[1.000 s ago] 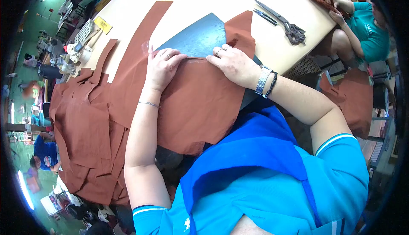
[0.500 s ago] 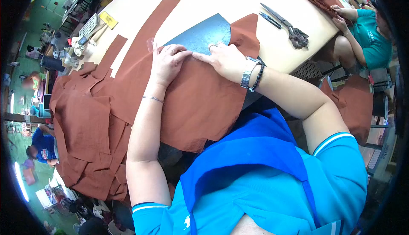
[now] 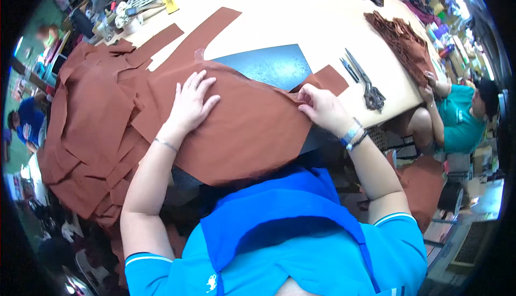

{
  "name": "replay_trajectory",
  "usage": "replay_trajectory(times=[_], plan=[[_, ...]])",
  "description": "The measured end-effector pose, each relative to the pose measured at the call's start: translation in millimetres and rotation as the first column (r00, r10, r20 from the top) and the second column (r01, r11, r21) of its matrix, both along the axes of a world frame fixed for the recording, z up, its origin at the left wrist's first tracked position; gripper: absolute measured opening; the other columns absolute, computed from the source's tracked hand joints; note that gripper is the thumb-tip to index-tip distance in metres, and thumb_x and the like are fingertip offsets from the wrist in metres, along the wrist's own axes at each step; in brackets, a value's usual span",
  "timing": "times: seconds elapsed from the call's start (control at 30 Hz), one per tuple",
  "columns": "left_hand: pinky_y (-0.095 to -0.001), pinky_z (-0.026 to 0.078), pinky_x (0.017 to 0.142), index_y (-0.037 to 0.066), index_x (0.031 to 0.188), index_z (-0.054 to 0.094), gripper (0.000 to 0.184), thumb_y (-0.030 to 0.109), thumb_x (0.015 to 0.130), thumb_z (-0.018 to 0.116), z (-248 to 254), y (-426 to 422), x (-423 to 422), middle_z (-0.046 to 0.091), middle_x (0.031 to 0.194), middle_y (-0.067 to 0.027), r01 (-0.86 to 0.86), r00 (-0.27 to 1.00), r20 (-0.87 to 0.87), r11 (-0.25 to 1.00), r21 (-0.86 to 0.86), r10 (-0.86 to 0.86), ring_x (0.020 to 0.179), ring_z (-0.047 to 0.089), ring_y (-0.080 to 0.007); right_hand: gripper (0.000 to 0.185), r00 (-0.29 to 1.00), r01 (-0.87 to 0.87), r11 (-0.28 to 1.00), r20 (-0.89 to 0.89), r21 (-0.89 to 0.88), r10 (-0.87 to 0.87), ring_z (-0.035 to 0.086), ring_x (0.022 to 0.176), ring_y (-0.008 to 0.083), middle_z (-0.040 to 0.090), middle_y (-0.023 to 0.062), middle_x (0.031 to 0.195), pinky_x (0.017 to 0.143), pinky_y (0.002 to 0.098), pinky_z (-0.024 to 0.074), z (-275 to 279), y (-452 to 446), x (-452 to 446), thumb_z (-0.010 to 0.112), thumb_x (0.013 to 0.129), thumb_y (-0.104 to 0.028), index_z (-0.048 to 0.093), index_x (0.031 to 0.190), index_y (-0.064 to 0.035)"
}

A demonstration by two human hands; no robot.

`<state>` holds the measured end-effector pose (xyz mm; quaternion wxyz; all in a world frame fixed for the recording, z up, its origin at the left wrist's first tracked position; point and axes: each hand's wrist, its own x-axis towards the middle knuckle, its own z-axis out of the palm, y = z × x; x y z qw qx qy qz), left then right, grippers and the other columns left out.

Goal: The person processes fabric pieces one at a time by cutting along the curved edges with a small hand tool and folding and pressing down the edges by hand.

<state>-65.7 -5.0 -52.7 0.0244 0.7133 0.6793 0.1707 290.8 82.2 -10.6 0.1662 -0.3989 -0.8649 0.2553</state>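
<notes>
A large piece of rust-brown fabric (image 3: 247, 135) lies across the table in front of me and hangs over its near edge. My left hand (image 3: 193, 100) rests on it with the fingers spread. At the fabric's right edge, my right hand (image 3: 325, 108) pinches a bit of the cloth between thumb and fingers. Beneath the fabric is a dark, glossy sheet (image 3: 274, 66), showing along the far side. A narrow brown strip (image 3: 212, 27) stretches away beyond my left hand.
Large dark scissors (image 3: 366, 84) and small snips (image 3: 349, 70) lie to the right. Brown fabric pieces (image 3: 91, 113) are heaped at left, near a yellow block (image 3: 168, 1). A co-worker in a teal shirt (image 3: 465, 116) handles gathered brown cloth (image 3: 403, 46) at the right.
My hands have moved apart: the left slid left and flattened on the fabric, the right went to its right edge. The fabric now lies more spread out. The head view has shifted.
</notes>
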Motion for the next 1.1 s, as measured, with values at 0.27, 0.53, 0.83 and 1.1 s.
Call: replay_trajectory(times=[0.27,0.53,0.83,1.1], plan=[[-0.0660,0.020,0.116,0.015,0.150,0.042,0.094,0.072,0.078,0.065,32,-38,64,0.028,0.159,-0.0213,0.425,0.892,-0.105,0.896,-0.132,-0.439,0.148,0.024,-0.0411,0.029,0.992,0.120,0.806,-0.049,0.580,-0.112,0.064,0.101,0.0322,0.068,0.0127,0.107,0.088,0.0428,0.0518,22,75,-21,0.066,0.088,-0.010,0.063,0.117,-0.0104],[-0.0678,0.022,0.113,0.014,0.146,0.048,0.073,0.057,0.088,0.063,9,-52,114,0.032,0.157,-0.0214,0.255,0.965,0.052,0.967,0.005,-0.255,0.146,0.029,-0.0403,0.026,0.959,-0.199,0.874,-0.095,0.442,0.267,0.063,0.104,0.0329,0.067,0.0129,0.111,0.092,0.0411,0.0514,-17,39,-42,0.068,0.087,-0.009,0.065,0.113,-0.0075],[-0.0394,0.054,0.076,0.009,0.110,0.072,0.021,0.016,0.091,0.068,-2,-10,97,0.066,0.098,-0.0101,0.039,0.943,0.314,0.975,0.217,-0.107,0.088,0.065,-0.0289,0.027,0.944,-0.245,0.872,-0.103,0.423,0.314,0.062,0.111,0.0332,0.067,0.0160,0.116,0.097,0.0407,0.0516,-37,34,-47,0.063,0.091,-0.007,0.066,0.118,-0.0040],[-0.0394,0.057,0.066,0.012,0.107,0.074,0.017,0.015,0.094,0.064,-2,-24,94,0.065,0.092,-0.0099,0.064,0.980,0.166,0.968,0.244,-0.107,0.074,0.067,-0.0292,0.034,0.928,-0.342,0.824,0.023,0.453,0.372,0.059,0.115,0.0381,0.062,0.0209,0.124,0.099,0.0422,0.0502,-44,39,-45,0.063,0.094,-0.024,0.065,0.125,-0.0090]])
